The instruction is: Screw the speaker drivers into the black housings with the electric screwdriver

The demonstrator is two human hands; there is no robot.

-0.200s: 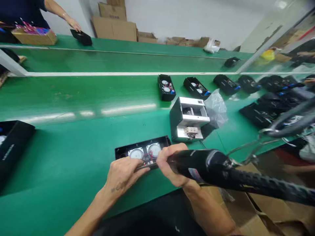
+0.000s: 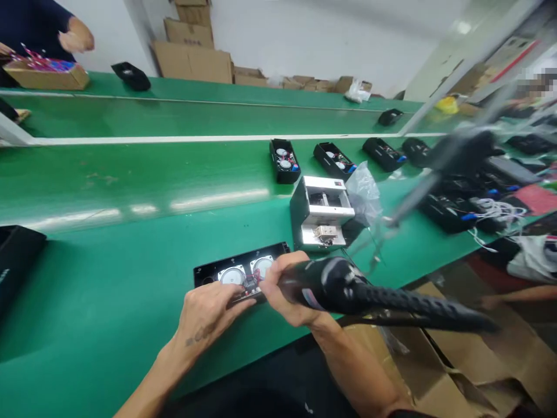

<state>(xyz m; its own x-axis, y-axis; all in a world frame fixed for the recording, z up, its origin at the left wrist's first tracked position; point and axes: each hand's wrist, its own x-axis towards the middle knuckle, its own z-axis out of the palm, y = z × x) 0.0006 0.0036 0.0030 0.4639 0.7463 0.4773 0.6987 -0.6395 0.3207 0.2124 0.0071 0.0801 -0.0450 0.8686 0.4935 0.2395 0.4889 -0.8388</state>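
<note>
A black open speaker housing with two round silver drivers lies on the green bench in front of me. My left hand rests on its near edge, fingers curled and pressing it down. My right hand is wrapped round a black electric screwdriver, whose tip sits over the housing's right part. The tool's corrugated cable trails off to the right.
A white and black screw feeder box with a clear bag stands just behind. Several more black housings lie on the conveyor belt and at the right. Another person stands far left by a cardboard box. Cartons sit below the bench edge.
The view has shifted a little; the housing and my hands sit slightly further left. The other person's hand has pulled back from the black part on the far belt.
</note>
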